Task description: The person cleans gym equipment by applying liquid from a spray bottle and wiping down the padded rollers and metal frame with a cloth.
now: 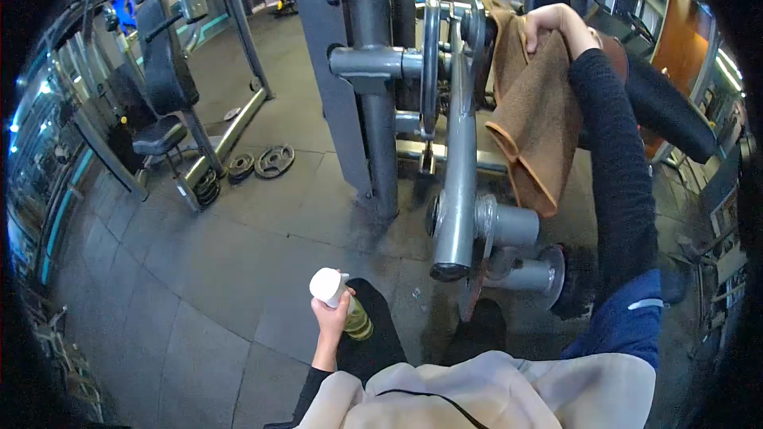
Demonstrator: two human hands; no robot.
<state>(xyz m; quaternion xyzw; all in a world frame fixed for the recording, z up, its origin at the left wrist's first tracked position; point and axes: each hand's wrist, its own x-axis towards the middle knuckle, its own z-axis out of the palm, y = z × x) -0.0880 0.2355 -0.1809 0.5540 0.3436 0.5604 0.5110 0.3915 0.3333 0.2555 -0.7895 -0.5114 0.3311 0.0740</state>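
Note:
My left hand [331,318] is wrapped round a spray bottle [359,324] with a white top and clear, yellow-green contents, held low in front of my leg. Up at the right, my right hand [550,25] grips a brown cloth [540,107] with orange-brown edging. The cloth hangs in folds beside the grey metal arm [459,151] of a gym machine. Part of what lies behind the cloth is hidden, including some of the machine's dark padding [671,107].
Below the cloth, grey cylindrical parts [517,225] jut from the machine. A dark upright panel [330,79] and thick post [372,8] stand ahead. Weight plates [274,161] lie on the tiled floor [214,262], near a machine with a black seat [159,135].

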